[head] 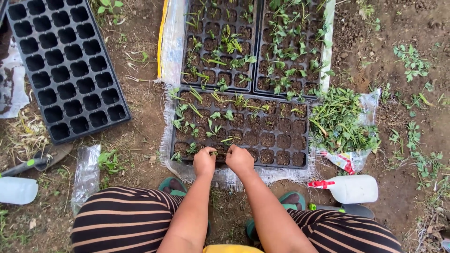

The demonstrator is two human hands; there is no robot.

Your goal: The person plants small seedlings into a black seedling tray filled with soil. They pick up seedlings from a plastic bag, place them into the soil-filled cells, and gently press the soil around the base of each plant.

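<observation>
seedling [216,152] is sitting at the near edge of the black seedling tray [300,140], in a soil-filled cell of the front row, and both my hands are meeting over it. my left hand [204,161] is curling into a loose fist with the fingertips pinching down at the little green stem, and my right hand [239,159] is closing in from the other side, fingers narrow and pressing at the same spot; i cannot tell which hand is actually gripping the stem, since the knuckles are hiding the fingertips. judging by its look, this sprout is going to handle as something very light, soft and easily snapped, so i am thinking the safe place to hold is low on the stem near the soil, with only a gentle pinch, never by the floppy leaves. the tray is lying on a white woven sheet [173,42] spread over the bare dirt, with two more planted trays [220,47] just beyond it. a heap of loose seedlings [340,124] is lying on a plastic bag just right of the tray, and a white spray bottle [349,188] is lying near my right knee. an empty black cell tray [65,65] is resting well apart to the left, with a trowel [35,161] below it.
</observation>
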